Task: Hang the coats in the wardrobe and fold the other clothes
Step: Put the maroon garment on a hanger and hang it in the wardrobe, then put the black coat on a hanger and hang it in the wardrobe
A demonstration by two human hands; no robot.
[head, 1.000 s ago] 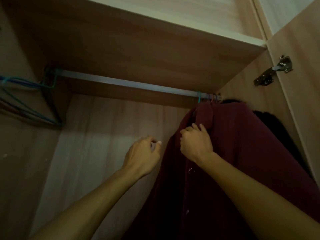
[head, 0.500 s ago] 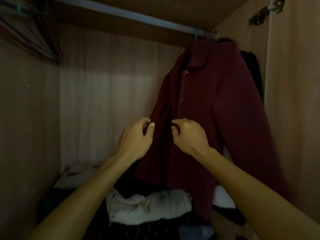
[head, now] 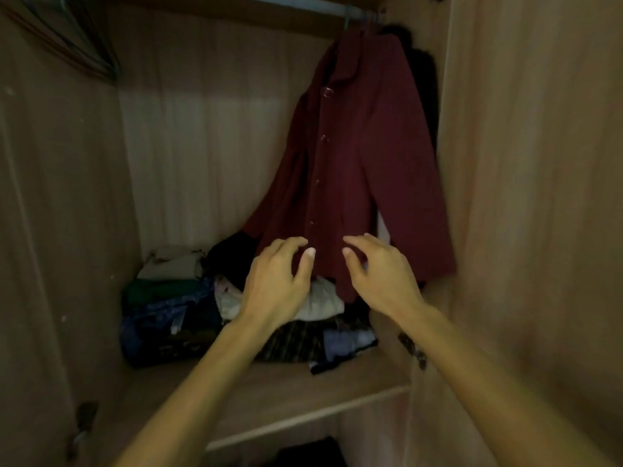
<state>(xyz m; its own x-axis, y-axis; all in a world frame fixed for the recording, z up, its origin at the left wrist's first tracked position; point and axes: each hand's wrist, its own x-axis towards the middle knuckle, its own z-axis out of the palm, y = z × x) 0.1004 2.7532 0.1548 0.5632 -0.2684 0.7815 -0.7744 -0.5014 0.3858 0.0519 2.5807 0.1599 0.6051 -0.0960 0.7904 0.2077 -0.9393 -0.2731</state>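
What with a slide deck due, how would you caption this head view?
Left hand and right hand, fingers loose, hover by a hanging red coat above piled clothes.

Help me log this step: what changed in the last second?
The left hand and right hand came down the front of the maroon coat, from collar to hem, and now hover open, gripping nothing. The coat still hangs from the rail; the empty hangers stay at left.
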